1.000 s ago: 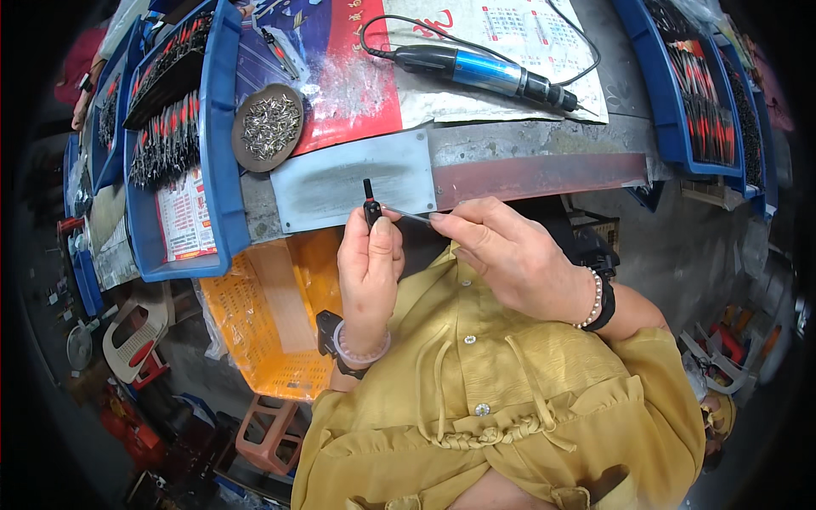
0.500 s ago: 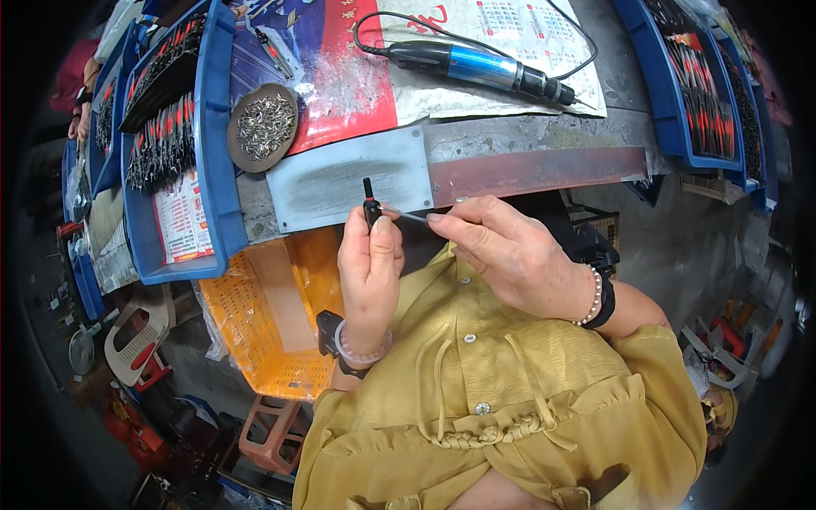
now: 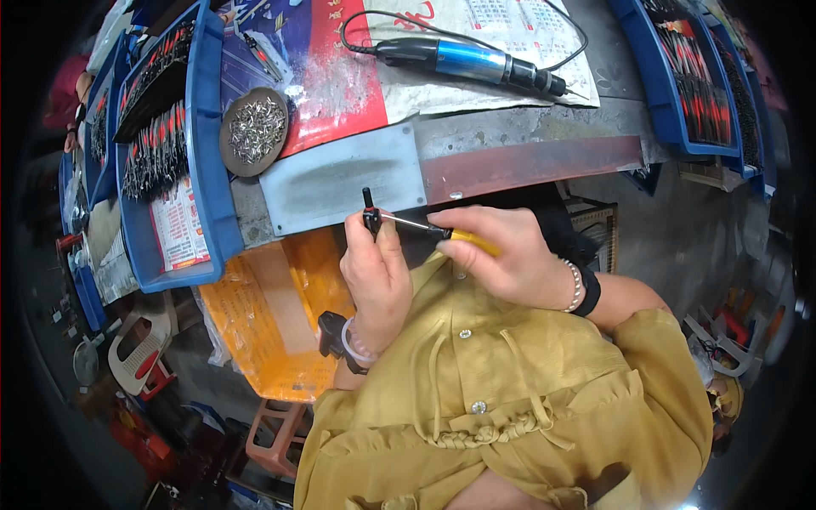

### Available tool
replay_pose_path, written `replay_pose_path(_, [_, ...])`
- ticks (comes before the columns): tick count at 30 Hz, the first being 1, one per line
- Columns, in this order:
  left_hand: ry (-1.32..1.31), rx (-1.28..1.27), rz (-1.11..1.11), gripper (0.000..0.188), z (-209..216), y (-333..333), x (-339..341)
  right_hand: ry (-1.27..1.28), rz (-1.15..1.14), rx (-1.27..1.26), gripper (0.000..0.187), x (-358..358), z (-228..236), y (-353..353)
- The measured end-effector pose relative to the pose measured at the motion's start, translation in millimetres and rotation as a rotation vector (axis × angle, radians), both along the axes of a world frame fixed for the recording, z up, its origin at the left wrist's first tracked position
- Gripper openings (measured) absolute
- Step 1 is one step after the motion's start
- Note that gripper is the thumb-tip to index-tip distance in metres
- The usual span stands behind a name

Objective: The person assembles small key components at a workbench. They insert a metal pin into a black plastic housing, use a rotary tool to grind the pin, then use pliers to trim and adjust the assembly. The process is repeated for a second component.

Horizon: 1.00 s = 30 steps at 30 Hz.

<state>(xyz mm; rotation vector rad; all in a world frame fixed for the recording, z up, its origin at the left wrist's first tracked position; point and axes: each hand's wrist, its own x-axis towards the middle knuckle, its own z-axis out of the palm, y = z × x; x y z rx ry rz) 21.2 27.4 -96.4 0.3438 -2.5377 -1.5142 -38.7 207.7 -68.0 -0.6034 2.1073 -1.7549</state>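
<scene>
The left grip (image 3: 376,279) is clamped on one black part (image 3: 371,221), the right grip (image 3: 520,259) on one yellow-handled screwdriver (image 3: 470,239).

Red writing (image 3: 415,15) on poster (image 3: 404,95), print on leaflet (image 3: 183,231) — too small to read

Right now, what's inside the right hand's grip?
A tool: its thin shaft sticks out, and part of its yellow handle shows. The right hand covers the handle's back end, so I can't see that.
</scene>
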Motion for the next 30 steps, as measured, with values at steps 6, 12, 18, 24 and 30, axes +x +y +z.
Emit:
replay_pose_path(6, [0.077, -0.214, 0.003, 0.009, -5, 4, -1, 0.102, 0.089, 0.004, 0.032, -16, 4, -4])
replay_pose_path(12, [-0.010, -0.064, -0.067, 0.014, 0, 2, -1, 0.733, 0.301, 0.650, 0.053, -2, 23, 10])
replay_pose_path(18, [0.036, -0.087, -0.029, 0.010, -13, 6, -3, 0.229, 0.073, 0.100, 0.033, -2, -8, -3])
replay_pose_path(24, [0.058, -0.134, -0.051, 0.011, -18, 10, -2, -0.558, 0.151, -0.002, 0.034, -21, 1, 6])
replay_pose_path(30, [-0.014, -0.003, -0.049, 0.014, -12, 12, -4, 0.713, 0.307, 0.721, 0.046, -9, 22, 4])
